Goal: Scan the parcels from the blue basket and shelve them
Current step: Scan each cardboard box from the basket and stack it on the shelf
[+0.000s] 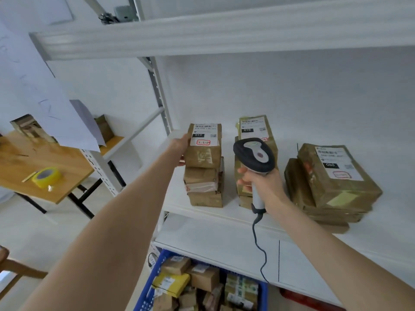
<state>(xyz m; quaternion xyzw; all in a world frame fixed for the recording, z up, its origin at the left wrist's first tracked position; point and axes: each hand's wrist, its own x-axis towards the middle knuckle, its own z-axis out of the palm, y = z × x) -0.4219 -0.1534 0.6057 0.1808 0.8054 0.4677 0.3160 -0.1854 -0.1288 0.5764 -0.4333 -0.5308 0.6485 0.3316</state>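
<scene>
My left hand [182, 149] grips the left side of a small brown parcel [205, 151] with a white label, which sits on top of the left stack on the white shelf [235, 223]. My right hand [261, 182] holds a grey and black barcode scanner [253, 156] by its handle, in front of the middle stack [258, 129]; its cord hangs down. A third stack of flatter parcels [332, 182] lies at the right. The blue basket [146, 290] stands at the bottom, with several parcels in it.
A wooden table [45, 158] at the left carries a yellow tape roll [46, 177] and a cardboard box [28, 126]. White paper sheets [74, 129] hang over it. A metal shelf upright [160, 95] stands between table and shelf. An upper shelf board [202, 34] runs overhead.
</scene>
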